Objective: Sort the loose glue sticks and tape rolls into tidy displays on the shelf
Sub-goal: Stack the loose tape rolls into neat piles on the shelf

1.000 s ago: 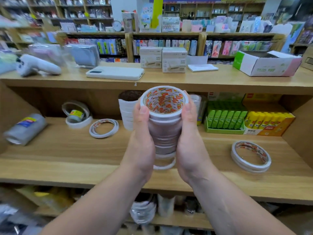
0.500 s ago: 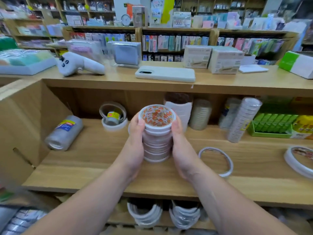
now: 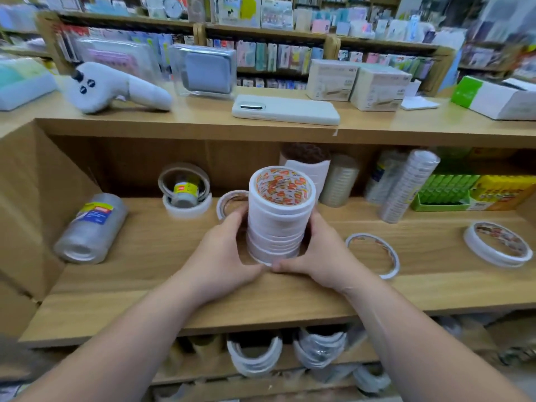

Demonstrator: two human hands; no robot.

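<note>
- Lower than half a second ago, the stack of tape rolls now stands upright with its base down at the board of the middle shelf, about midway along it. Whether it fully rests there I cannot tell.
- The left hand grips the stack's left side, fingers curled round behind it and thumb at its near foot.
- The right hand grips the right side the same way; the two thumb tips meet in front of the bottom roll.
- A loose roll lies just beyond the left hand.
- A thin roll lies flat just right of the right hand, and a wider roll lies well to the right.
- The green glue stick box and the yellow glue stick box sit far right.
</note>
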